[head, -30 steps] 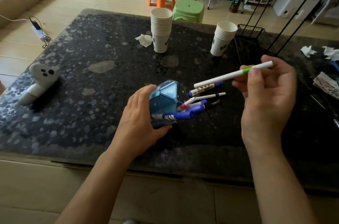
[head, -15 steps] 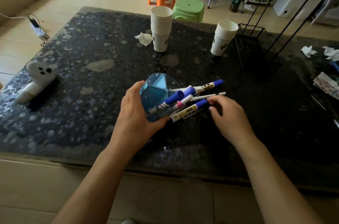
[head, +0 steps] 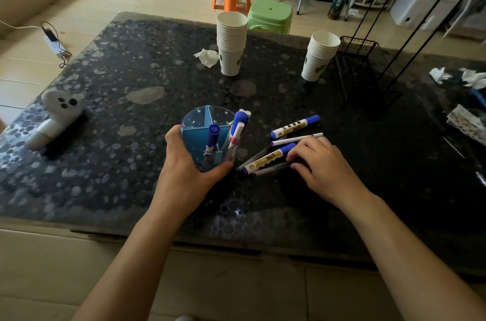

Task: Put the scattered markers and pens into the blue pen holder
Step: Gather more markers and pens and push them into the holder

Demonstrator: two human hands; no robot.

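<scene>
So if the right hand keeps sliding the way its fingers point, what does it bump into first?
The right hand points left, its fingertips already at the blue-capped marker and dark pens lying beside it. Beyond those, probably the blue pen holder.

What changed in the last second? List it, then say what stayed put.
The blue pen holder, tipped on its side before, now stands upright in the left hand. The right hand gave up the green-banded pen and dropped onto the pens lying on the table. The cup stacks stayed put.
</scene>
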